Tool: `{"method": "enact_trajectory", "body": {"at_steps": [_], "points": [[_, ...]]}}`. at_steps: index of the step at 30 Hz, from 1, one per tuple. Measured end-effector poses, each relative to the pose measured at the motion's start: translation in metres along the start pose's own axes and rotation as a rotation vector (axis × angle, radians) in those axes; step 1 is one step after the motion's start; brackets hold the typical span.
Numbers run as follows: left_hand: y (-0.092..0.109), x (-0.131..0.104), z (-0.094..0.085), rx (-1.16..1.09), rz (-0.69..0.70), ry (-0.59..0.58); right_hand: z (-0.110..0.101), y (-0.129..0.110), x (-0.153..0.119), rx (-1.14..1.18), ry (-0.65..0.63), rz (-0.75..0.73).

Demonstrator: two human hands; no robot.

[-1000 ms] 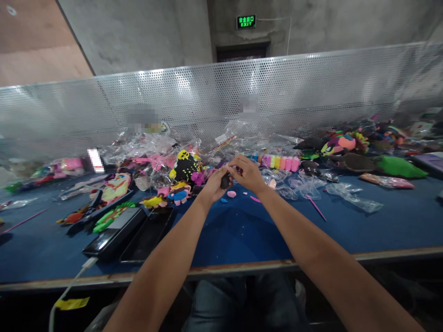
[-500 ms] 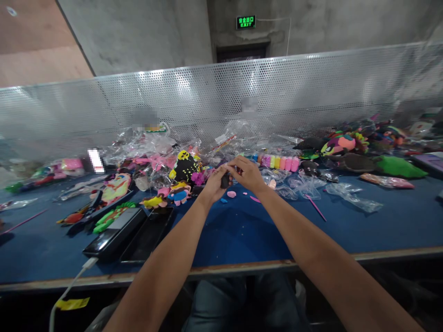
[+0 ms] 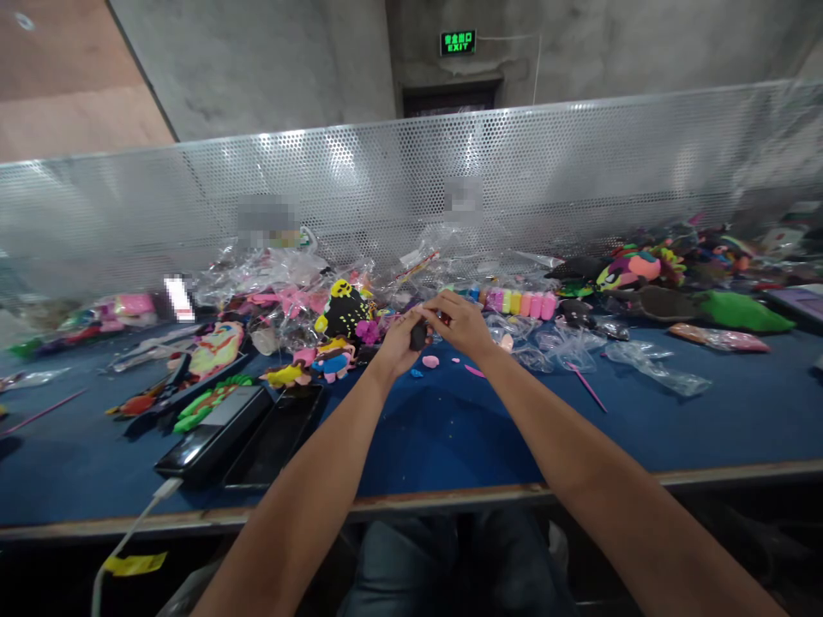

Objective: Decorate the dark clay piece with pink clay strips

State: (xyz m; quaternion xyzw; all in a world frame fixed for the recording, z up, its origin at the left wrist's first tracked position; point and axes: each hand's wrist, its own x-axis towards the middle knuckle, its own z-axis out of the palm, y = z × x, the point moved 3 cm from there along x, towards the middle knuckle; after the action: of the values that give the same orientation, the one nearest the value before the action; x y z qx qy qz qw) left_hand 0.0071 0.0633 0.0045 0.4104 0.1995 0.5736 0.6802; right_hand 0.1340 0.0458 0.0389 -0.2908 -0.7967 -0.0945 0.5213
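My left hand is closed round a small black lump of modelling clay, which shows at its palm side. Fingertips of my right hand meet those of the left above the lump, bent and pinched together; whatever is between them is hidden. On the blue table just below the hands lie a pink clay piece, a small blue bit and a thin magenta strip. Left of my hands stands a black clay figure with yellow spots.
A black phone and a power bank with a white cable lie at left. Colourful clay sticks, plastic bags and a purple tool lie at right. A perforated metal screen runs along the back.
Both hands stay in nearly the same place, fingertips together. The black lump in the left hand has turned very slightly. Nothing else on the table has visibly moved.
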Motion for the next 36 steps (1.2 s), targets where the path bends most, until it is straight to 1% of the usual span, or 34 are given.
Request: {"method": "enact_trajectory", "body": {"at_steps": [5, 16, 20, 23, 29, 36], "points": [[-0.002, 0.001, -0.002, 0.002, 0.008, -0.022, -0.001, -0.001, 0.000, -0.016, -0.010, 0.005], [0.002, -0.001, 0.002, 0.020, -0.002, 0.002, -0.002, -0.003, 0.000, -0.019, -0.004, 0.007], [0.004, -0.001, 0.001, -0.004, 0.000, 0.012, -0.003, -0.007, 0.001, -0.015, 0.016, -0.016], [0.004, -0.001, 0.002, -0.009, 0.016, 0.005, -0.003, -0.007, 0.001, -0.012, 0.017, -0.028], [0.006, -0.002, 0.005, 0.064, 0.094, 0.010, -0.002, -0.001, 0.000, -0.078, 0.006, 0.006], [0.010, -0.003, 0.006, 0.100, 0.081, -0.013, -0.004, 0.000, 0.001, -0.102, -0.028, -0.021]]}}
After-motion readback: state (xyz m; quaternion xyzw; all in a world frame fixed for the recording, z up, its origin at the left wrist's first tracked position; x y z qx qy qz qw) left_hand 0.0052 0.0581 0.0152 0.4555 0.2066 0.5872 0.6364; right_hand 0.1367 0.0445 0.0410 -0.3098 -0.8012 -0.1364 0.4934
